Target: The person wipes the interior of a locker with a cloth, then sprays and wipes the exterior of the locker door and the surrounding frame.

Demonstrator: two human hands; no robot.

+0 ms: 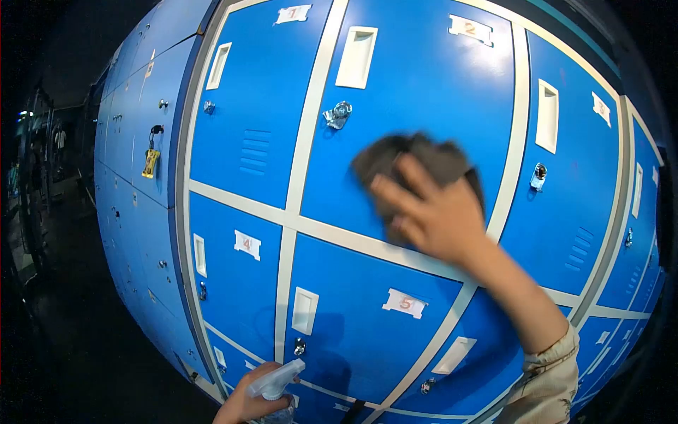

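My right hand (pixel 431 212) presses a dark grey cloth (pixel 431 152) against the blue locker door (pixel 424 85) marked 2. Motion smears the cloth and fingertips a little. Low in the view, my left hand (pixel 247 399) is wrapped round a clear spray bottle (pixel 279 381) with a whitish trigger head. The bottle's lower part runs out of the frame. It is held in front of the lower lockers, near the door (pixel 360 275) marked 5.
More blue lockers with white frames, recessed handles and metal latches surround these doors. To the left stands a paler locker bank (pixel 141 134), where a yellow tag (pixel 150 163) hangs from a lock. Farther left is a dark passage (pixel 60 311).
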